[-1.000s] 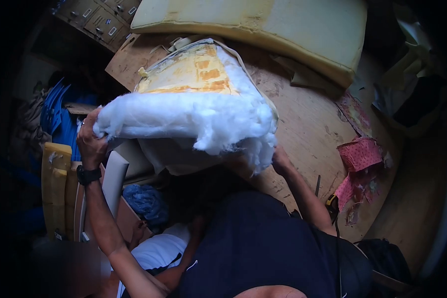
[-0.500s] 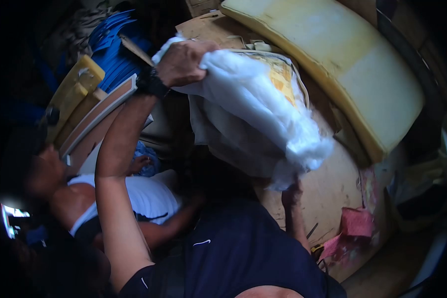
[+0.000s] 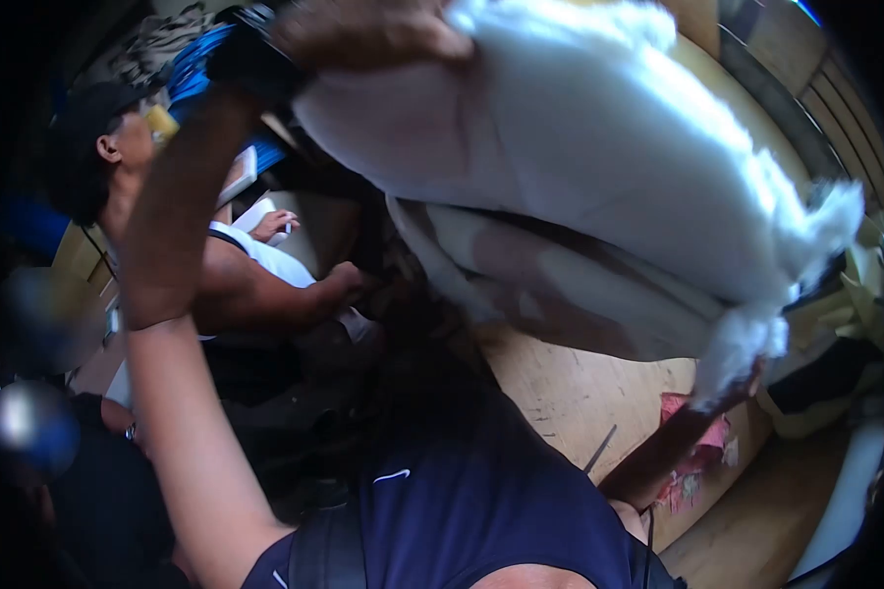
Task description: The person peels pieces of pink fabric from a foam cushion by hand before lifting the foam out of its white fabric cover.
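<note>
A large, thick piece of white wadding point(image 3: 599, 137) with fluffy edges spans the upper right of the head view, held up above the worktable. Its underside sags in pale folds point(image 3: 560, 280). My left hand point(image 3: 373, 34), with a dark band at the wrist, grips its upper left edge with the fingers closed. At the lower right corner, my right hand point(image 3: 742, 383) is closed on a fluffy tuft of the same wadding, its fingers partly hidden by it.
A wooden worktable point(image 3: 570, 393) lies beneath, with a thin dark tool point(image 3: 601, 447) and pink material point(image 3: 697, 456) near my right forearm. To my left sits a co-worker in a dark cap point(image 3: 93, 128). Blue strips point(image 3: 198, 54) are piled behind. Another person's dark clothing point(image 3: 103, 491) shows lower left.
Both my hands have raised the white wadding up and to the right, closer to the camera. The co-worker's head now shows more upright, farther up in view.
</note>
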Available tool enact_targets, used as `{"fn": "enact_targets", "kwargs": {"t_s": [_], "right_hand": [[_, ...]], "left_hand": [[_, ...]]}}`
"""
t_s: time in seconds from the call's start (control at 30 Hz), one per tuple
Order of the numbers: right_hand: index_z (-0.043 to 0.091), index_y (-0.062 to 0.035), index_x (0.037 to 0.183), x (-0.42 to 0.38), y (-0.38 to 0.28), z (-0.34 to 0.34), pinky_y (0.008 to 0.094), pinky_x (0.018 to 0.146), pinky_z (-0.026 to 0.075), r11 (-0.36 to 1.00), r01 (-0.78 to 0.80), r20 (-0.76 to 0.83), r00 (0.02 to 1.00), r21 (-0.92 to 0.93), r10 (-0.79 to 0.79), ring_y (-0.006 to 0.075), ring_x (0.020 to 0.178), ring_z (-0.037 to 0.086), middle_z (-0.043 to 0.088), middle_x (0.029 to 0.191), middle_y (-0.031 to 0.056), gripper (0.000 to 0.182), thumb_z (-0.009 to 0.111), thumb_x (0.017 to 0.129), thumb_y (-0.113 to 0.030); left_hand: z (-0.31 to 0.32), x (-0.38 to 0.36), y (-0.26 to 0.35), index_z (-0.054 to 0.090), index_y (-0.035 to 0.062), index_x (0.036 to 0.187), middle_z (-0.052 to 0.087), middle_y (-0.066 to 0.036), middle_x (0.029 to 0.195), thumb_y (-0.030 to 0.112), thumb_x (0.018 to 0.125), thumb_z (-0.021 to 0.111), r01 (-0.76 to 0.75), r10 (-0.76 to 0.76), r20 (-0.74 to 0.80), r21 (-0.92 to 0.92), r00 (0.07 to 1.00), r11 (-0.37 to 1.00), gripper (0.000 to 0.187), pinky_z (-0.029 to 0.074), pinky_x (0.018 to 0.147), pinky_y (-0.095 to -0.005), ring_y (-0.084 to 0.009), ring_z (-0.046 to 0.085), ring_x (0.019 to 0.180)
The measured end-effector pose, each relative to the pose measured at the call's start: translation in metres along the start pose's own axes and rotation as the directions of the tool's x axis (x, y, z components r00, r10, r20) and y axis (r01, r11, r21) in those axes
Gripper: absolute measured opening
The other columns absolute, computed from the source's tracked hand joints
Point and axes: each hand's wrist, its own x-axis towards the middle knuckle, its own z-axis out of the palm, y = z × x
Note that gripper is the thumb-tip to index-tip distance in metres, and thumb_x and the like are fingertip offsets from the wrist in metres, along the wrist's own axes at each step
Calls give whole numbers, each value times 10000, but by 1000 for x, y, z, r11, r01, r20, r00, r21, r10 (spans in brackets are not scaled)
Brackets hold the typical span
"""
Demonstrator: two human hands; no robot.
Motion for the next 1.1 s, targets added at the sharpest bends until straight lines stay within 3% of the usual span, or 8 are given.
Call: {"fn": "enact_targets", "kwargs": {"t_s": [0.2,0.23,0.3,0.4,0.6,0.77,0.87,1.1], "right_hand": [[513,-13,1325,41,-79,13,345,867,525,708,539,169,833,-456,-526,215,971,626,612,1120,116,385,610,1006,-204],[503,-3,1358,52,-69,10,349,898,530,659,572,207,809,-488,-550,224,1001,634,617,1151,126,418,607,1013,-214],[482,18,1423,71,-50,8,358,961,540,601,627,253,766,-496,-590,244,1062,651,627,1213,146,485,600,1026,-234],[485,37,1434,77,-32,60,365,986,547,667,557,37,780,-495,-624,227,1100,663,634,1255,141,503,559,1052,-281],[511,40,1404,93,-24,39,328,928,554,477,586,194,741,-655,-643,164,1070,661,658,1217,109,457,563,1056,-252],[488,7,1429,97,-5,48,305,909,548,627,592,88,759,-506,-645,143,1067,643,644,1216,80,456,539,1078,-279],[484,6,1431,96,-2,61,304,899,548,563,644,115,705,-518,-700,139,1049,641,642,1205,75,455,532,1088,-290],[461,16,1452,92,-4,27,362,929,544,506,566,139,744,-651,-654,164,1050,639,634,1196,78,490,533,1091,-307]], "left_hand": [[-30,62,18,594,-36,1272,681,-156,1149,288,850,789,-201,202,-12,53,979,978,567,488,1014,-399,-235,624,1138],[-12,89,-72,645,77,1218,741,-131,1095,343,838,783,-74,64,145,63,987,995,484,570,893,-390,-255,731,990],[-9,83,-8,628,0,1257,692,-210,1175,390,840,743,-158,162,-71,53,984,986,583,504,965,-396,-258,664,1075],[5,94,-40,726,161,1072,638,-146,1252,126,882,688,-626,656,101,438,748,646,197,532,966,-416,-358,649,1100],[15,52,35,628,114,1286,711,-231,981,298,846,671,54,-32,-118,183,992,982,479,588,841,-459,-415,712,900],[40,29,41,562,73,1402,715,-273,974,476,872,691,-32,185,-520,288,834,957,678,590,809,-478,-435,719,859],[45,12,51,522,58,1453,705,-261,1031,783,805,664,12,177,-435,399,883,917,982,599,770,-473,-406,734,866],[59,1,78,471,76,1472,692,-254,1148,610,724,833,34,4,-189,196,982,980,987,588,877,-474,-411,723,983]]}}
